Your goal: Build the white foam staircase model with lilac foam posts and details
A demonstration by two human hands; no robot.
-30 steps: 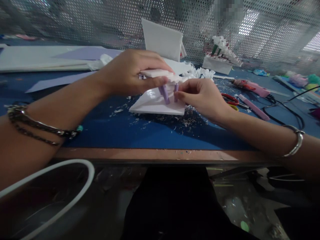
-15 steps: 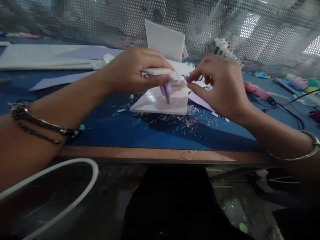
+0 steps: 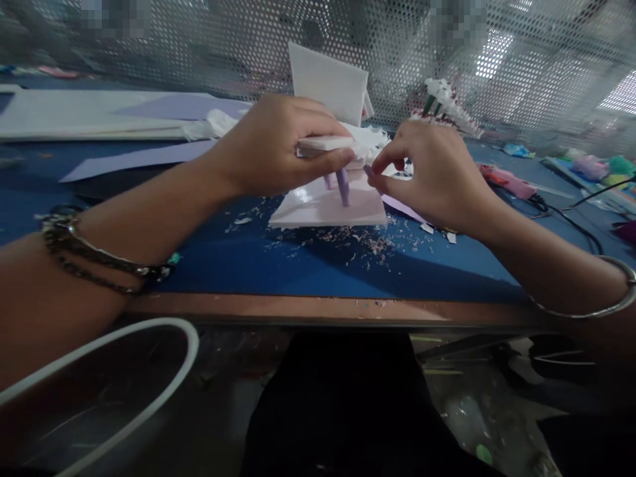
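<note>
My left hand (image 3: 293, 142) is closed round a white foam board model (image 3: 322, 143), thumb along its near edge and fingers over the top. Purple legs (image 3: 343, 187) stand under the held slab, and a larger white base board (image 3: 328, 209) lies beneath them on the table. At the model's right side, my right hand (image 3: 427, 165) pinches a small purple piece (image 3: 368, 170) between thumb and forefinger. Ragged white bits (image 3: 370, 142) show between the two hands. An upright white panel (image 3: 328, 79) rises behind.
White shavings (image 3: 372, 245) litter the blue tabletop (image 3: 223, 258). Purple sheets (image 3: 134, 161) and white boards (image 3: 50, 116) lie at left. A pink-and-red glue gun (image 3: 509, 181) with a black cable rests at right. White flowers (image 3: 442, 93) stand before a perforated metal screen (image 3: 218, 46).
My left hand and the model, base included, have shifted slightly right. My right hand has drawn a little down and left, with the purple piece now showing more plainly at its fingertips.
</note>
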